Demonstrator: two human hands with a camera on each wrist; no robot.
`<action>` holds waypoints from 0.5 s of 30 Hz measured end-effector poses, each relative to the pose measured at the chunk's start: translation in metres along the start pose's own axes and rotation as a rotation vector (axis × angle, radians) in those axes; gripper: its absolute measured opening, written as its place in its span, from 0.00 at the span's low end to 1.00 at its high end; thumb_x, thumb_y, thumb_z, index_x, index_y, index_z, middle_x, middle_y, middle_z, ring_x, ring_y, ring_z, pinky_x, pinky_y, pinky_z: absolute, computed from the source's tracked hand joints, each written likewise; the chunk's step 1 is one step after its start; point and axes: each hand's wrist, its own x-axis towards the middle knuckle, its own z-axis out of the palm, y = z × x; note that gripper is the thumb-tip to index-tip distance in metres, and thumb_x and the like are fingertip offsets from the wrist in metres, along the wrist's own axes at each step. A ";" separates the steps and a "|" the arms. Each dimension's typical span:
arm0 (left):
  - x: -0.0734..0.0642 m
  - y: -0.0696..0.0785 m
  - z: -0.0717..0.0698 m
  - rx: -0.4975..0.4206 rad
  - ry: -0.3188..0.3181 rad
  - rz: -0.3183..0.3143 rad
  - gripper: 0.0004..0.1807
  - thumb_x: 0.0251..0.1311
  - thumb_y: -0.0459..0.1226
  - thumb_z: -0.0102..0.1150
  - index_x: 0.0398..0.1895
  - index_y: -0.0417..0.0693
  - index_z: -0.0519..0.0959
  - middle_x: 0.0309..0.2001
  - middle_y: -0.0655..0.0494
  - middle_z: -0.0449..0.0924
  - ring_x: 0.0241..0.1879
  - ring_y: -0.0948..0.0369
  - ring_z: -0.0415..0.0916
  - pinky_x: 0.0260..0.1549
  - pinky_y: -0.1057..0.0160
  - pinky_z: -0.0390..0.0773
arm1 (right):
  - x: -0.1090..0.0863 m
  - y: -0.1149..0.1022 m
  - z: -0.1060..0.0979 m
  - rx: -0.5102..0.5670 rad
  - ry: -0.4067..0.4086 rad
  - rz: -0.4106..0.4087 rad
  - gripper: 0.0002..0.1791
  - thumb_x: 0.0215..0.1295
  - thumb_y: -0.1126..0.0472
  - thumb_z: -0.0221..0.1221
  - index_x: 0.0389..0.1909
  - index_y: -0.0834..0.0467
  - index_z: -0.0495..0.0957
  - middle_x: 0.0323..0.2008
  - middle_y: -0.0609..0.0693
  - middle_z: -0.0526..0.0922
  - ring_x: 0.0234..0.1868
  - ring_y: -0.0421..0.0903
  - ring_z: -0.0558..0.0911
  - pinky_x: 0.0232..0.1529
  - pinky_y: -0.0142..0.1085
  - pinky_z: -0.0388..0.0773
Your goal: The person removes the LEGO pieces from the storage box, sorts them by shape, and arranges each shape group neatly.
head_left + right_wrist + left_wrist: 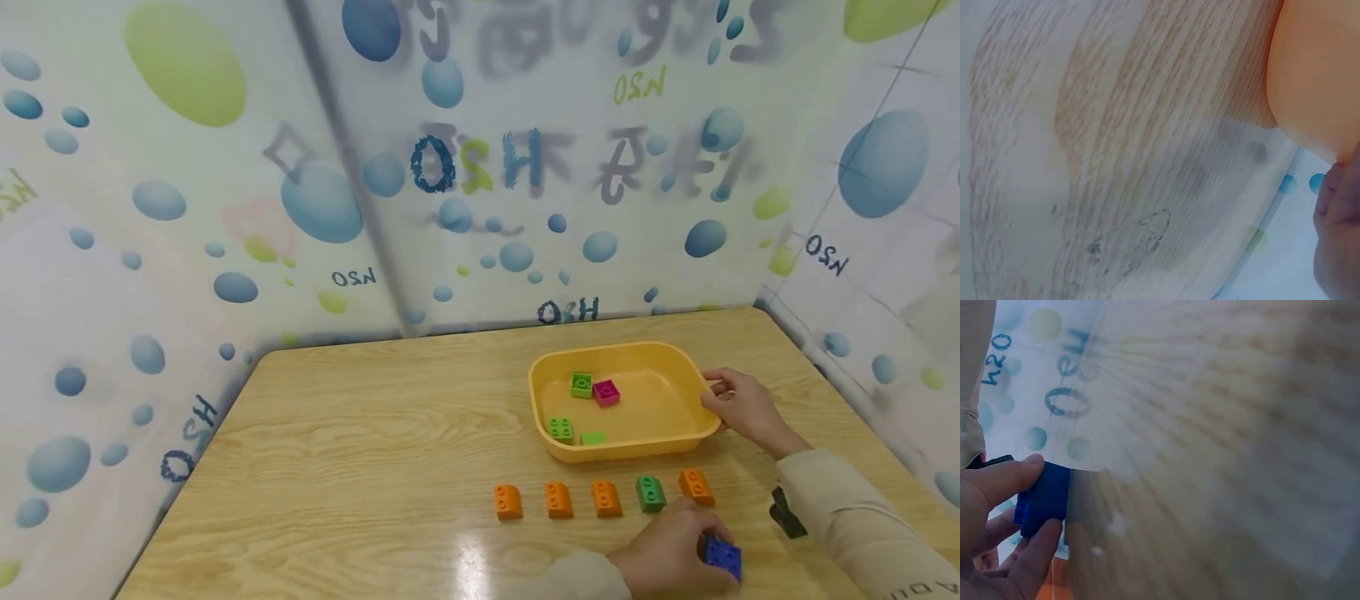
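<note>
My left hand (670, 552) pinches a blue toy brick (724, 559) near the front edge of the table. In the left wrist view the thumb lies on one side of the blue brick (1047, 499) and the fingers on the other. At the right end of a yellow plastic tray (622, 450), my right hand (750, 410) grips the rim. The right wrist view catches only part of that hand (1340, 231) beside the tray's wall (1316, 75). Inside the tray lie a magenta brick (607, 392) and several light green bricks (560, 430).
In front of the tray runs a row of bricks: several orange ones (507, 502) and one darker green one (650, 494). A black object (787, 513) shows beside the right sleeve. The wood-grain table (337, 450) meets bubble-patterned curtains (480, 250) behind and at both sides.
</note>
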 end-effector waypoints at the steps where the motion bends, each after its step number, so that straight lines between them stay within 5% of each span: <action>1: 0.000 -0.001 0.001 0.018 0.008 -0.001 0.13 0.49 0.45 0.63 0.40 0.60 0.77 0.34 0.74 0.67 0.34 0.77 0.61 0.31 0.77 0.65 | 0.000 0.000 0.000 0.002 -0.001 0.002 0.23 0.57 0.68 0.52 0.52 0.74 0.62 0.34 0.64 0.72 0.27 0.48 0.76 0.19 0.33 0.75; 9: -0.003 -0.006 -0.003 -0.002 0.022 -0.017 0.16 0.48 0.45 0.64 0.42 0.60 0.76 0.33 0.73 0.66 0.31 0.76 0.62 0.28 0.76 0.67 | 0.002 0.001 -0.001 0.008 -0.018 0.011 0.23 0.58 0.67 0.52 0.53 0.74 0.61 0.35 0.64 0.72 0.28 0.49 0.76 0.20 0.33 0.76; 15: -0.001 -0.009 -0.007 0.152 0.030 0.076 0.17 0.47 0.43 0.65 0.43 0.56 0.77 0.30 0.73 0.68 0.29 0.78 0.63 0.27 0.81 0.65 | 0.002 0.002 0.000 0.004 -0.017 0.012 0.23 0.58 0.67 0.52 0.53 0.74 0.61 0.35 0.65 0.72 0.29 0.50 0.76 0.21 0.34 0.76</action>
